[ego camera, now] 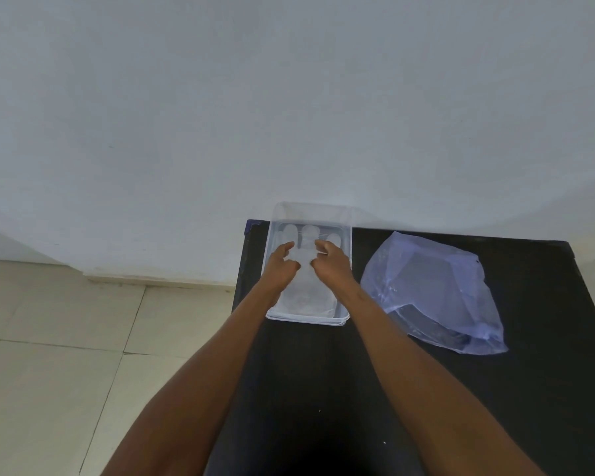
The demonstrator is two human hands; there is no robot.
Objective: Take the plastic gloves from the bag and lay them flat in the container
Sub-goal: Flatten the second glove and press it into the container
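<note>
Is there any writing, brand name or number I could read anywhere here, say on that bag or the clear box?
None can be read.
Bag: no print shows.
Container: plain clear plastic, no label.
Glove: a faint mark near its cuff, too blurred to read.

Light is soft, diffuse and fairly dim, with a cool blue-grey cast; no source in view. The wall grades from duller at top left to paler at lower right. The black bench is underexposed, near-zero surface detail, darkest at bottom centre between the forearms. Shadows are faint with no hard edges. The bag shows small specular glints along its creases. The clear container is low contrast against the wall, its far rim almost lost. Wide-angle bowing shows at the bench's far edge and the floor lines. Overall slightly soft.
</note>
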